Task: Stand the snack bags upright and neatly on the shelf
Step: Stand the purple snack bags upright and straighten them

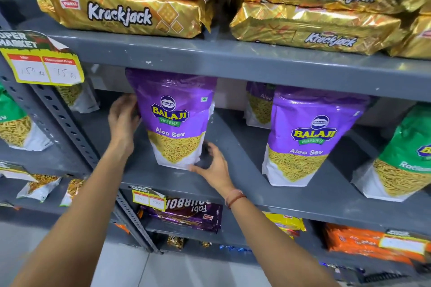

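Note:
A purple Aloo Sev bag [173,121] stands upright on the grey middle shelf [177,184]. My left hand [123,119] lies flat against the bag's left edge. Fingers spread, my right hand [213,165] touches its lower right corner. A second purple Aloo Sev bag [307,142] stands upright further right, with a third purple bag [258,105] behind it. At the far right a green bag [403,158] stands, leaning slightly.
Gold Krackjack packs [130,11] are stacked on the shelf above. A price tag [39,63] hangs on the left upright post [63,123]. More snack bags [14,123] fill the left bay. Biscuit packs [189,214] lie on the lower shelf.

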Motion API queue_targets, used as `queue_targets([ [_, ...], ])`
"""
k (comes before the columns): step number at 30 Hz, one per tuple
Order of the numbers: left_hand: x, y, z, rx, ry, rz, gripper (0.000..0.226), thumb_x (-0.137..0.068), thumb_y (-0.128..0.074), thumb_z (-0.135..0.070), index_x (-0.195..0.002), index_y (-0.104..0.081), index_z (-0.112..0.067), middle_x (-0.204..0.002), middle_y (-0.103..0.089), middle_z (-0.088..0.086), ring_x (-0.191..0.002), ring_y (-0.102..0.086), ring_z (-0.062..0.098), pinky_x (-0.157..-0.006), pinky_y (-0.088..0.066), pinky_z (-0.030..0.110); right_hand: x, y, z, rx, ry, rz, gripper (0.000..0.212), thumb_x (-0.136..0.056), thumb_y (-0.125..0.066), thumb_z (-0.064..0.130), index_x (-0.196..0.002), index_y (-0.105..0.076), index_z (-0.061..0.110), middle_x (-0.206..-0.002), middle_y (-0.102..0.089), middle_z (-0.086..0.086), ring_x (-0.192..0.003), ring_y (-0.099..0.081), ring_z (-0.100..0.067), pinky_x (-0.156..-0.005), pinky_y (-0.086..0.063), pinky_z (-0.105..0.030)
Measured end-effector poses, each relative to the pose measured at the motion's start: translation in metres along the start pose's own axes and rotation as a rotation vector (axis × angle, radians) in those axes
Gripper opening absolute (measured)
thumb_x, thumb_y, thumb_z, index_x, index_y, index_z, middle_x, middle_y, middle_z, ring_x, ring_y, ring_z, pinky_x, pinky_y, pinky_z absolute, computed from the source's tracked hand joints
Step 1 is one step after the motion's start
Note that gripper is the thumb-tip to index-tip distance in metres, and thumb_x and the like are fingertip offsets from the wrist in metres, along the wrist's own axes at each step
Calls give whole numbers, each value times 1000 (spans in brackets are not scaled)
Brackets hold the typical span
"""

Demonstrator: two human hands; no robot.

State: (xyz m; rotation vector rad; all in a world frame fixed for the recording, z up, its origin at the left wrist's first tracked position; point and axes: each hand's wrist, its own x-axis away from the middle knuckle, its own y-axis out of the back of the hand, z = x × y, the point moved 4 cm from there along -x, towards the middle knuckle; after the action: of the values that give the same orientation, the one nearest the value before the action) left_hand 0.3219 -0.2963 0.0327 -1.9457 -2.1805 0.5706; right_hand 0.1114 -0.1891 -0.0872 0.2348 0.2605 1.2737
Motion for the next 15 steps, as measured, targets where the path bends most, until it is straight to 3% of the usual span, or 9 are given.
queue_targets([
  [2, 44, 16, 20, -328, -251, -293, 12, -86, -60, -26, -92, -54, -17, -87, -60, -1, -82, -56, 6, -75, -47, 18, 23, 27, -16, 46, 32, -101, 58, -67, -85, 31, -119, -59, 21, -118, -58, 3, -111, -55, -10, -93, -48, -27],
  [3, 71, 14, 35, -523, -360, -302, 15, -87, -59, -27, -92, -53, -14, -87, -57, 6, -82, -54, 14, -77, -46, 27, 37, 44, -25, 47, 48, -155, 43, -69, -84, 32, -107, -63, 30, -108, -60, 9, -103, -59, -4, -85, -50, -23],
  [5, 123, -11, 76, -725, -435, -49, 15, -87, -55, -29, -90, -51, -15, -88, -53, 10, -82, -50, 24, -78, -43, 41, 66, 83, -41, 63, 69, -276, 26, -71, -81, 35, -86, -62, 45, -94, -60, 18, -87, -62, 2, -71, -50, -13],
  [8, 175, -64, 126, -746, -345, 391, 19, -83, -57, -34, -96, -54, -21, -94, -51, -1, -84, -52, 9, -77, -48, 36, 106, 150, -62, 117, 72, -448, 16, -73, -74, 49, -76, -59, 45, -81, -61, 15, -75, -63, -6, -67, -52, -21],
  [11, 187, -116, 150, -719, -224, 603, 53, -73, -73, -31, -119, -49, -21, -108, -46, -6, -93, -51, -1, -82, -46, 23, 124, 212, -74, 117, 21, -575, 28, -70, -76, 54, -84, -55, 40, -83, -62, 8, -78, -63, -12, -71, -53, -33],
  [13, 183, -146, 164, -742, -75, 741, 86, -65, -80, -34, -137, -35, -21, -124, -40, -8, -110, -48, 3, -94, -41, 22, 117, 241, -78, 62, -58, -576, 53, -65, -82, 49, -107, -52, 35, -107, -61, 0, -93, -60, -5, -81, -51, -27],
  [15, 181, -170, 173, -764, 44, 845, 105, -59, -84, -35, -143, -23, -24, -132, -37, -9, -120, -44, 9, -100, -39, 29, 99, 258, -84, 9, -164, -489, 87, -64, -86, 33, -136, -39, 17, -134, -48, -4, -114, -51, -4, -93, -43, -22],
])
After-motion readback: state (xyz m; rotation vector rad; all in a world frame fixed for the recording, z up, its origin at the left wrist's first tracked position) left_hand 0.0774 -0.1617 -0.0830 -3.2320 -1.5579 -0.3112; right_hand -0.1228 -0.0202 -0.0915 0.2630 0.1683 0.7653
